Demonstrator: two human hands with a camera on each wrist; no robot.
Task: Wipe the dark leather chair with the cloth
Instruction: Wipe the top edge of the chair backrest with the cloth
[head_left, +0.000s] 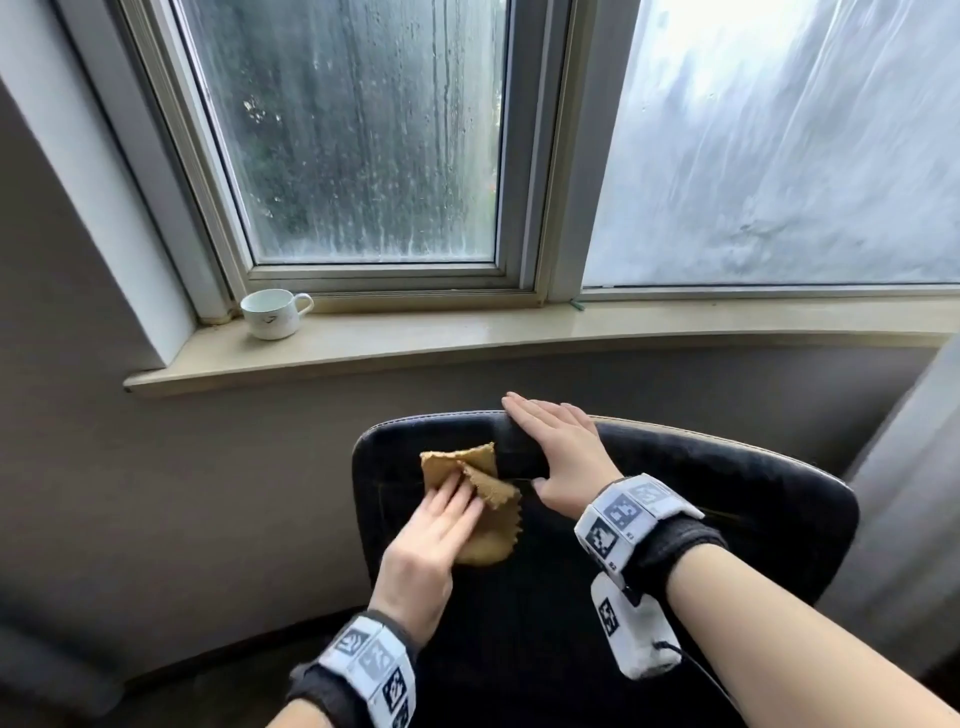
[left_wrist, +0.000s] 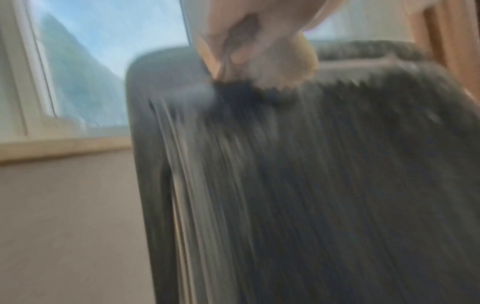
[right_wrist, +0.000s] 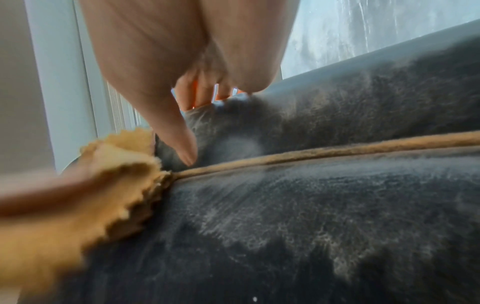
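Note:
The dark leather chair (head_left: 701, 499) stands below the window, its backrest top toward the sill. A crumpled tan cloth (head_left: 485, 499) with zigzag edges lies on the upper left of the backrest. My left hand (head_left: 441, 525) presses flat on the cloth with straight fingers. My right hand (head_left: 556, 447) rests flat on the top edge of the backrest, fingers straight, just right of the cloth. In the right wrist view the cloth (right_wrist: 78, 205) sits beside a tan seam (right_wrist: 324, 152) in the worn leather (right_wrist: 311, 216). The left wrist view is blurred: cloth (left_wrist: 285, 61) under my fingers (left_wrist: 233, 30) on the chair (left_wrist: 311, 185).
A white cup (head_left: 272, 313) stands at the left end of the beige window sill (head_left: 519, 332). Streaked window panes (head_left: 363, 130) rise behind. A grey wall (head_left: 156, 493) lies left of the chair, and a pale curtain (head_left: 914, 493) hangs at the right.

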